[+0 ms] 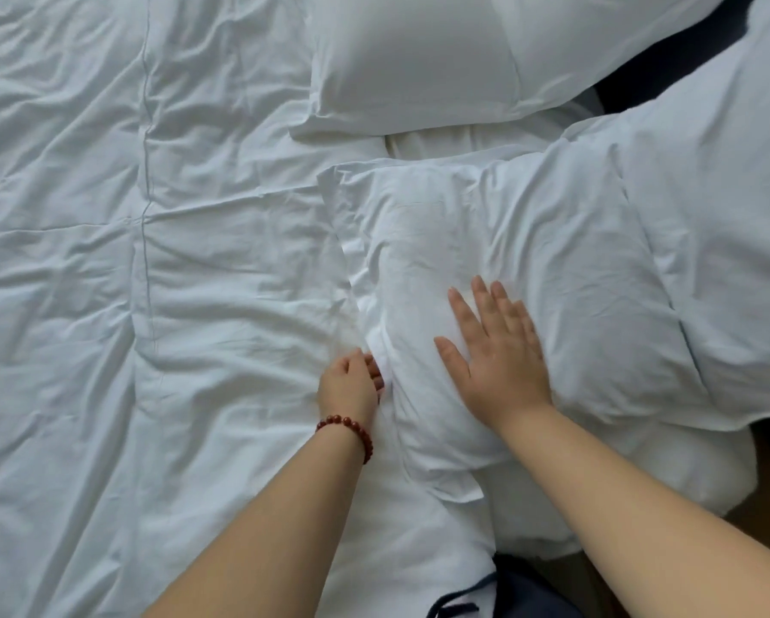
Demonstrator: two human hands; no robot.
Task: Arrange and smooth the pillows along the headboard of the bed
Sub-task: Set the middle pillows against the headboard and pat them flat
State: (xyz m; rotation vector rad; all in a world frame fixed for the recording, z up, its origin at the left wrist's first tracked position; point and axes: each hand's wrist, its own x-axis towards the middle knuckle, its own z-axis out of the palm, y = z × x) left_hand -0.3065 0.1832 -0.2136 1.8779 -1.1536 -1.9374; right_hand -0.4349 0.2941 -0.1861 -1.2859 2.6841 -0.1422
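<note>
White duvet (pixel 106 260) spreads left of our fingers. The near pillow (pixel 530 243) lies under our right hand (pixel 494 354), and a second pillow (pixel 409 69) sits well beyond the fingers. To smooth it well, we judge, we sweep the flat palm away from the left hand (pixel 347 385), which anchors the edge. Right fingers (pixel 463 312) are straight and spread. Left fingers (pixel 374 374) curl against the pillow's side; we cannot tell whether they pinch cloth.

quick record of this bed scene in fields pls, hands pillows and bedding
right hand: flat, palm down on the near pillow
left hand: fingers curled at the near pillow's left edge, apparently gripping it
bracelet: red beads, left wrist
far pillow: plump, apart from the near pillow
duvet: white, creased, left of both pillows
</note>
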